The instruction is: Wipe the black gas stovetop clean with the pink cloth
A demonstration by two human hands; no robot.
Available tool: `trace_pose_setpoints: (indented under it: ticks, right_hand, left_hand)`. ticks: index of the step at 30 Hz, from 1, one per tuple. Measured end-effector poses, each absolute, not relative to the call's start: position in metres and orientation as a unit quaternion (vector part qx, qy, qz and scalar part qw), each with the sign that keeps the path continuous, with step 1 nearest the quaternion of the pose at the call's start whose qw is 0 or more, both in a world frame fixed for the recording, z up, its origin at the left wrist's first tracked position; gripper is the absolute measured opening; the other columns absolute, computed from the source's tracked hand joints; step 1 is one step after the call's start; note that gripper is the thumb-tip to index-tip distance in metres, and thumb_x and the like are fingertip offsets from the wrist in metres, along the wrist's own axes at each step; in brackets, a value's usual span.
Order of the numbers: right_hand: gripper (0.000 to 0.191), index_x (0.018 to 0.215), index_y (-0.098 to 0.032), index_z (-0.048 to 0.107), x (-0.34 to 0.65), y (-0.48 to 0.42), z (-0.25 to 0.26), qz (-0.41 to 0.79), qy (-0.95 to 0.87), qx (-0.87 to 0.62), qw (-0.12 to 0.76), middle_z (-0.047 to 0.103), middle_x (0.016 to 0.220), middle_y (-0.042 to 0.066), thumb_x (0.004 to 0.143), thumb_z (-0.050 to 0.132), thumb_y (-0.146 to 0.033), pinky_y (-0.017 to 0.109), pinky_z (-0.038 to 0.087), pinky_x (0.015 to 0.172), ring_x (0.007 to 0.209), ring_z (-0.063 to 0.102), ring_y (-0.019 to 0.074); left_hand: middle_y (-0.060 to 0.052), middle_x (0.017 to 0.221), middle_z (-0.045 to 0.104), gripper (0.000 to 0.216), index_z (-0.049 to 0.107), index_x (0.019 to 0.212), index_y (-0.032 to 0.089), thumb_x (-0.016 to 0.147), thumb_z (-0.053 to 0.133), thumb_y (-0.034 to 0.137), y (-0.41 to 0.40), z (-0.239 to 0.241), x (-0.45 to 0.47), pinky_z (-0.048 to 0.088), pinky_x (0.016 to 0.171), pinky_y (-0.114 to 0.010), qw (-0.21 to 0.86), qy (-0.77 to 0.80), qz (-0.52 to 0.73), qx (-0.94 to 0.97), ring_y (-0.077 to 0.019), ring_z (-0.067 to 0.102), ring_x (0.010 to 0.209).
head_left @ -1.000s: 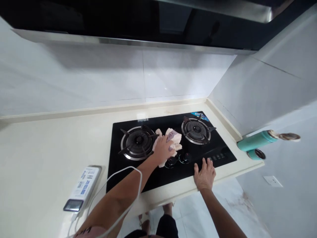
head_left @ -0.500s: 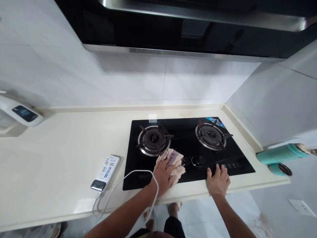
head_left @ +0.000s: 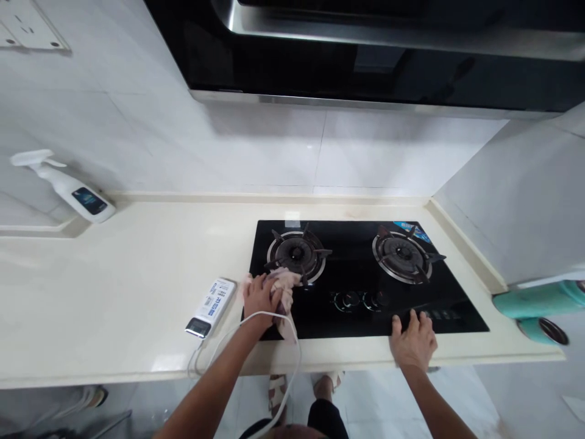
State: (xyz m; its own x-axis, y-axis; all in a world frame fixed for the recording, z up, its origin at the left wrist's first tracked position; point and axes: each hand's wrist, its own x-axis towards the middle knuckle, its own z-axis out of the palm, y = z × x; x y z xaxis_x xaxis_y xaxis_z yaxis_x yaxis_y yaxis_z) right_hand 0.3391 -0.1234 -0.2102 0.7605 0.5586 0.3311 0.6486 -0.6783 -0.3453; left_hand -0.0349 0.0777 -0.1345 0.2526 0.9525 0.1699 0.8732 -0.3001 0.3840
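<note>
My left hand (head_left: 260,300) presses a crumpled pale pink cloth (head_left: 286,286) onto the front left corner of the black gas stove (head_left: 347,268). Its fingers are bent over the fabric, just before the left burner (head_left: 296,253). A white cable (head_left: 274,314) crosses over my left wrist. At the stove's front edge rests my right hand (head_left: 414,341), fingers spread and holding nothing, right of the two knobs (head_left: 351,299). The right burner (head_left: 402,256) lies beyond it.
A white power bank (head_left: 212,306) with the cable plugged in lies left of the stove. Farther left stands a white spray bottle (head_left: 85,196). A green thermos (head_left: 534,299) and its cup (head_left: 542,330) are at the right end. The range hood (head_left: 347,70) overhangs the back.
My left hand has slid the cloth leftwards across the stove, away from the knobs to its left front corner. My right hand stays at the front edge. The view has shifted left.
</note>
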Motion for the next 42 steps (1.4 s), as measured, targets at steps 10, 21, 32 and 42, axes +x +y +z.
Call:
trace_pose_setpoints:
  ticks: [10,21,32,42]
  right_hand:
    - [0.083,0.149,-0.004,0.055,0.338,-0.123,-0.208,-0.095,-0.329,-0.912,0.224,0.044,0.162,0.029,0.102,0.023,-0.064,0.061,0.029,0.124,0.156,0.035,0.0402]
    - [0.083,0.151,-0.005,0.055,0.342,-0.127,-0.208,-0.074,-0.328,-0.915,0.224,0.044,0.162,0.03,0.101,0.025,-0.065,0.063,0.028,0.125,0.157,0.033,0.0414]
    - [0.081,0.153,-0.009,0.053,0.35,-0.132,-0.216,-0.063,-0.334,-0.914,0.224,0.043,0.163,0.029,0.101,0.03,-0.066,0.066,0.029,0.124,0.157,0.032,0.0419]
    - [0.082,0.151,-0.004,0.054,0.342,-0.125,-0.207,-0.063,-0.328,-0.916,0.221,0.043,0.163,0.03,0.101,0.026,-0.063,0.064,0.028,0.125,0.157,0.032,0.0418]
  left_hand:
    - [-0.018,0.144,0.062,0.036,0.074,0.126,0.024,0.097,0.061,0.04,0.058,-0.141,-0.02,0.043,0.109,-0.061,0.099,0.587,0.21,0.776,-0.0395,0.056,0.132]
    - [-0.016,0.15,0.056,0.052,0.072,0.131,0.031,0.083,0.076,0.05,-0.034,-0.164,0.027,0.042,0.103,-0.069,0.209,0.421,0.167,0.867,-0.045,0.053,0.126]
    - [-0.014,0.142,0.065,0.038,0.072,0.131,0.027,0.094,0.066,0.035,-0.015,-0.158,-0.06,0.046,0.114,-0.059,0.159,0.491,0.225,0.827,-0.0357,0.057,0.135]
    - [-0.015,0.15,0.059,0.04,0.071,0.134,0.028,0.096,0.063,0.039,0.001,-0.15,-0.061,0.044,0.113,-0.065,0.121,0.58,0.236,0.77,-0.0405,0.055,0.135]
